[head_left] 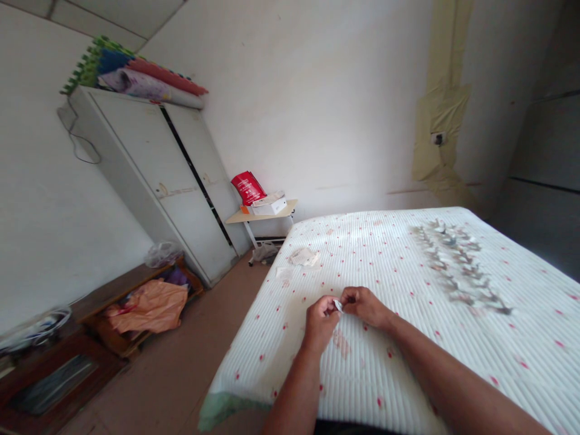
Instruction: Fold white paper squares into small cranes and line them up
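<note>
Above the white quilted bedcover [408, 374], my left hand [321, 317] pinches a small piece of folded whitish paper [338, 306]. The fingers of my right hand [365, 305] are bent closed at the paper's other side, close to the left fingertips. Farther up the bed, nearer the left edge, lies a little pile of paper pieces [304, 257], with a pale sheet [284, 273] beside it. On the right of the bed stand rows of several small folded paper figures [457, 263], whitish and grey, blurred in detail.
A small table [289, 209] beyond the bed carries a red bag [248, 188] and a white box [270, 206]. At left stands a grey cabinet [136, 151] with rolled foam mats [149, 78] on top. An orange plastic bag [149, 307] lies on low wooden furniture.
</note>
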Available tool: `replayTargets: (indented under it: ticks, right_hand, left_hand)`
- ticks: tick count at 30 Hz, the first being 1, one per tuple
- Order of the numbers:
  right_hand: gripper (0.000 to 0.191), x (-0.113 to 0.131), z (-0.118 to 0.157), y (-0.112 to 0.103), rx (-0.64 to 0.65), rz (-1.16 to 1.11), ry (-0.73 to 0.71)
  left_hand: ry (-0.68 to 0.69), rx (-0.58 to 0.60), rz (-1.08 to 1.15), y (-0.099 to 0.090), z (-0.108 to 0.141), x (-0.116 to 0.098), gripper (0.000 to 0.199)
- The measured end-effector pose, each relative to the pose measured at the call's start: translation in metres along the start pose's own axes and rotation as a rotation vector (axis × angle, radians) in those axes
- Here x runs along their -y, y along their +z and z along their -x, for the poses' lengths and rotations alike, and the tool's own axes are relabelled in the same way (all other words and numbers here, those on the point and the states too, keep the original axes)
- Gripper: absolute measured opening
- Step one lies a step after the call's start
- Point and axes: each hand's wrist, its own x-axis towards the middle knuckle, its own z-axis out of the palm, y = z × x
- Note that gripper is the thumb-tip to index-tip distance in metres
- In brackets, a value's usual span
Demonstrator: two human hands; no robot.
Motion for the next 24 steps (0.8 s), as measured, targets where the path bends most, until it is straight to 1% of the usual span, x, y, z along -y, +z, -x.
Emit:
replayTargets:
  ticks: [3,11,19,24]
  right_hand:
    - [0.011,-0.0017,-0.0003,0.0006,0.012,-0.036,0.011]
    - [0.007,-0.0069,-0.0005,0.0036,0.025,-0.131,-0.018]
    - [0.006,-0.0013,0.0023,0.0021,0.038,-0.133,-0.068]
    - [0.007,-0.0024,0.0018,0.0017,0.048,-0.115,-0.069]
  left_hand:
    - [0.008,0.001,0.034,0.0004,0.0000,0.0004,0.027]
    - [0.005,-0.001,0.102,0.0011,-0.0005,0.0025,0.026]
    - [-0.006,-0.028,0.133,0.0007,0.0004,0.0001,0.032]
    - [-0.020,-0.024,0.157,-0.0001,0.0012,-0.0028,0.034]
